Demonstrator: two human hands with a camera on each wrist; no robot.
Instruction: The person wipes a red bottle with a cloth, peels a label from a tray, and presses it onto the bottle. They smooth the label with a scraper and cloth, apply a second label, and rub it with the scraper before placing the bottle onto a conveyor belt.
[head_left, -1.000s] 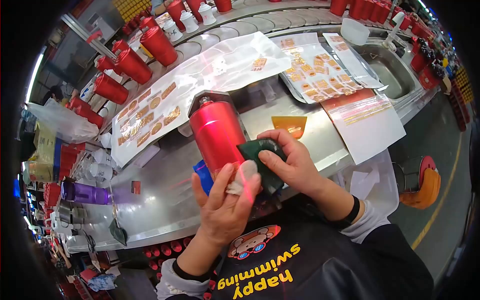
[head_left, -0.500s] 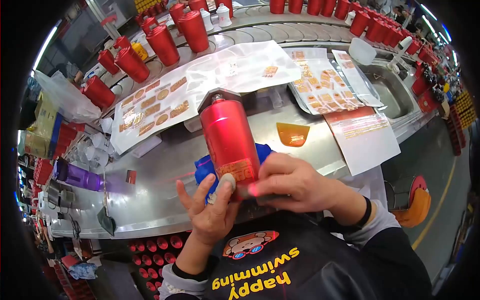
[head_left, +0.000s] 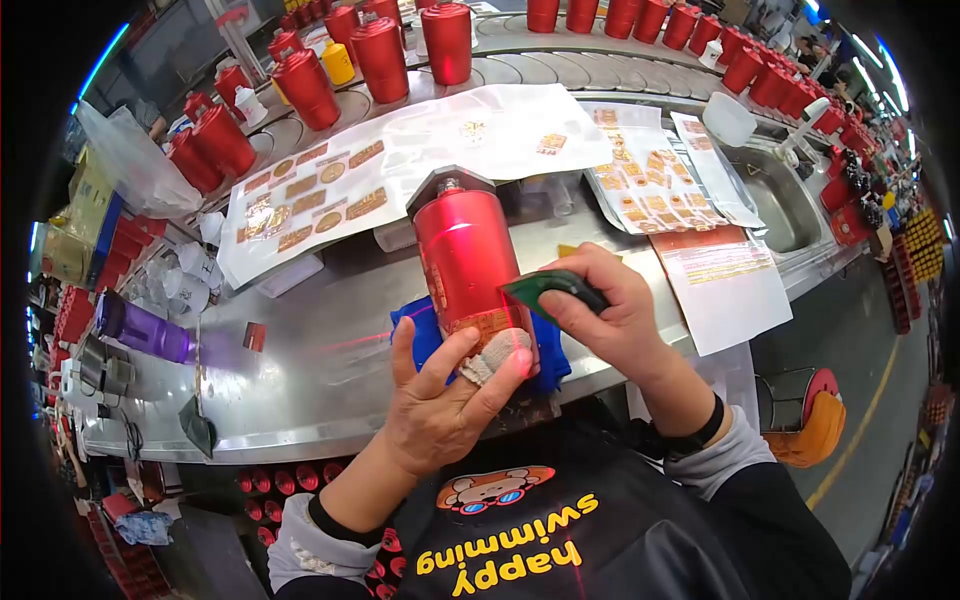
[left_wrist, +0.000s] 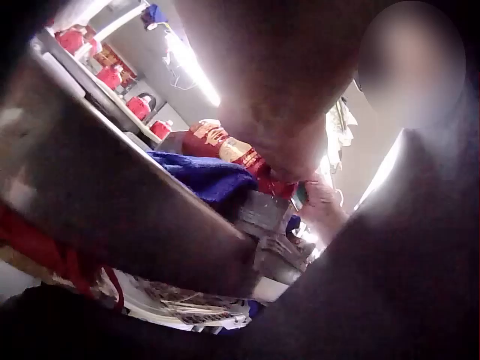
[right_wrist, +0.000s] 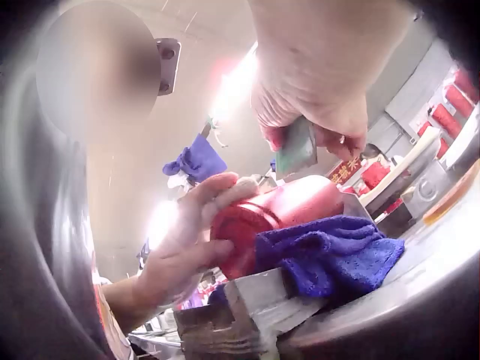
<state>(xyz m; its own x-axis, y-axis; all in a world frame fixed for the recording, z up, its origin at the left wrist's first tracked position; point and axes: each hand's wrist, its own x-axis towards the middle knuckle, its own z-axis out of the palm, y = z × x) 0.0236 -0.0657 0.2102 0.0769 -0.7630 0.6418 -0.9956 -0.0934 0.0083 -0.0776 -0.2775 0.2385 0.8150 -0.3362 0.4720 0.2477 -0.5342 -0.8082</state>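
Observation:
A red bottle [head_left: 462,245] lies with its neck away from me in a dark angled holder [head_left: 425,188]. A gold decal [head_left: 487,324] wraps its near end. My left hand [head_left: 432,412] holds that end, one finger in a whitish cloth cover [head_left: 497,358] pressing beside the decal. In the right wrist view the left thumb [right_wrist: 214,253] rests on the bottle's base. My right hand [head_left: 622,305] pinches a green scraper [head_left: 550,287], its pointed corner close at the bottle's right side. Under the bottle's near end is a blue cloth [head_left: 425,325].
White sheets of gold decals [head_left: 330,195] lie behind the bottle, with another decal sheet [head_left: 650,185] by the sink [head_left: 775,215]. Red bottles [head_left: 445,45] stand on the conveyor [head_left: 520,75] at the back. A purple bottle [head_left: 150,330] and a dark green scraper [head_left: 198,427] lie left.
My right hand first held the scraper low by the bottle, then blurred across its near end, and is now higher at its right side. The bottle has turned, showing the decal more.

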